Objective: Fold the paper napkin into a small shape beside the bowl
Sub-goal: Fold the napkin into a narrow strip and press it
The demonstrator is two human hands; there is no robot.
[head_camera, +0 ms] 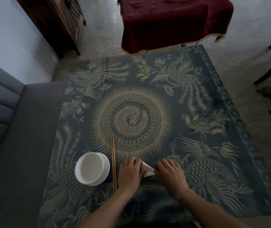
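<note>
Where both hands press down on it, the paper napkin (148,170) lies flat on the table (197,112) as a small white wedge, only its middle showing between them: left hand (130,174) flattened over one end, right hand (171,175) over the other, fingers (162,163) laid on the paper, not pinched. Just outside the left hand lie the chopsticks (113,162), and beyond them the white bowl (92,168). Risk, as judged: thin paper may slide on the glossy top or spring open if pressure lifts unevenly, skewing the crease; a left-hand nudge could roll the chopsticks.
</note>
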